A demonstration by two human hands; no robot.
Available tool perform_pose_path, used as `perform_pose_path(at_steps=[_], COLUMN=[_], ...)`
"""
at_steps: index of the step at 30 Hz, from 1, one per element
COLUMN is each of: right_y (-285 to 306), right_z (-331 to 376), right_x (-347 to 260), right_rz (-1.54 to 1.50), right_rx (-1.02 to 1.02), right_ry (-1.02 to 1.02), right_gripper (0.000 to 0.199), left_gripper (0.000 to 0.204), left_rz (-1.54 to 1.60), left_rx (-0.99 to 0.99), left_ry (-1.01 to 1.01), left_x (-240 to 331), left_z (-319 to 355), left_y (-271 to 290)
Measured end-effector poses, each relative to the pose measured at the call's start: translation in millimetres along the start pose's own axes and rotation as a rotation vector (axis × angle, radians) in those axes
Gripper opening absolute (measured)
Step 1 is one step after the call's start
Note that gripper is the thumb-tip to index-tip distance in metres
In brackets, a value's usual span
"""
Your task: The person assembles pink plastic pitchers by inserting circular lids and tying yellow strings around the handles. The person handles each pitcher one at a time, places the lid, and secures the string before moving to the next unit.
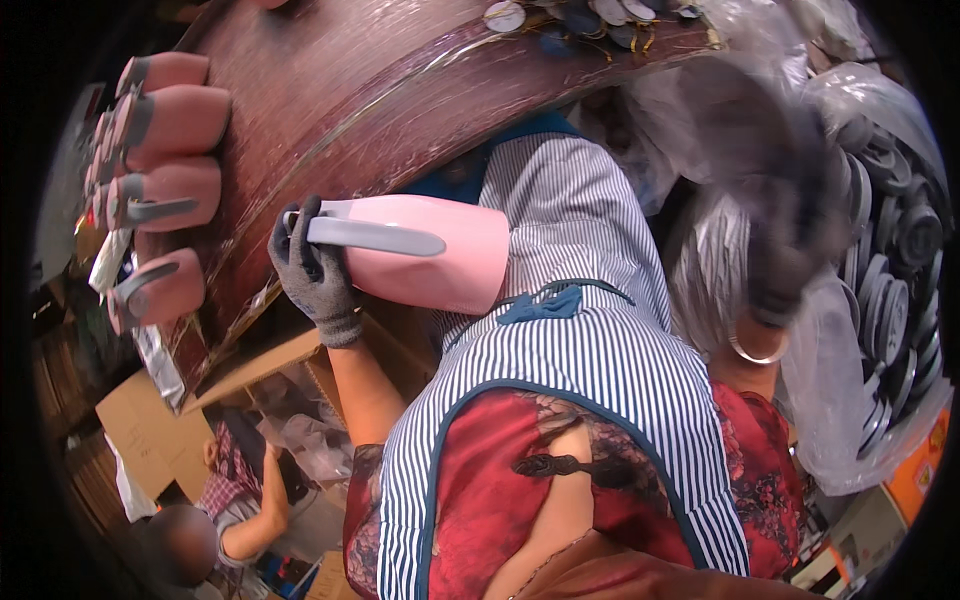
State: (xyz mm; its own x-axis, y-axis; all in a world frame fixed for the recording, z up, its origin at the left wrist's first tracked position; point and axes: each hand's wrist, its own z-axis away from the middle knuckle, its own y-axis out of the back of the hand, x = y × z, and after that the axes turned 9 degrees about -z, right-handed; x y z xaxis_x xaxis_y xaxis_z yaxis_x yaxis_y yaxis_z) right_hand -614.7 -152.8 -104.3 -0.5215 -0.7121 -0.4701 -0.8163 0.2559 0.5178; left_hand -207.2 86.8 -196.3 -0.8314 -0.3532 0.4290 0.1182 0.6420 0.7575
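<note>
pink jug (455, 240), its top clasped in your left hand (313, 275), base against your apron (600, 330), seems unfinished, while similar jugs (185, 122) on the surface (300, 100) may be done, and your right hand (790, 225) is too blurred to tell its grip.

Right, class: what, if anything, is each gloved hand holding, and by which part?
The left hand holds the pink jug by its narrower end, at one end of the grey handle. The right hand is too blurred to tell.
</note>
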Motion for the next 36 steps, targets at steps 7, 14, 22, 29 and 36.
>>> perform_pose_path(at_steps=[7,14,22,29,36], right_y=[-157.2,-158.4,-153.2,-128.5,-156.1], right_z=[105.4,104.5,88.7,35.7,53.6], right_x=[58.7,19.7,10.0,-59.0,-53.0], right_rz=[-0.081,0.002,-0.384,-0.795,-1.001], right_rx=[-0.542,-0.890,-0.706,-0.482,-0.311], right_ry=[-0.025,0.087,0.035,0.311,0.223], right_gripper=[0.052,0.078,0.071,0.082,0.085], left_gripper=[0.028,0.028,0.043,0.036,0.039], left_rz=[0.106,0.264,0.267,0.531,0.671], left_rx=[0.193,0.108,-0.020,0.069,0.286], left_ry=[0.402,0.611,0.711,0.554,0.698], left_x=[-14.9,-26.0,-5.0,36.7,63.6], left_z=[3.8,30.5,23.6,5.6,-10.2], left_y=[5.5,-14.1,-18.6,-37.1,-28.4])
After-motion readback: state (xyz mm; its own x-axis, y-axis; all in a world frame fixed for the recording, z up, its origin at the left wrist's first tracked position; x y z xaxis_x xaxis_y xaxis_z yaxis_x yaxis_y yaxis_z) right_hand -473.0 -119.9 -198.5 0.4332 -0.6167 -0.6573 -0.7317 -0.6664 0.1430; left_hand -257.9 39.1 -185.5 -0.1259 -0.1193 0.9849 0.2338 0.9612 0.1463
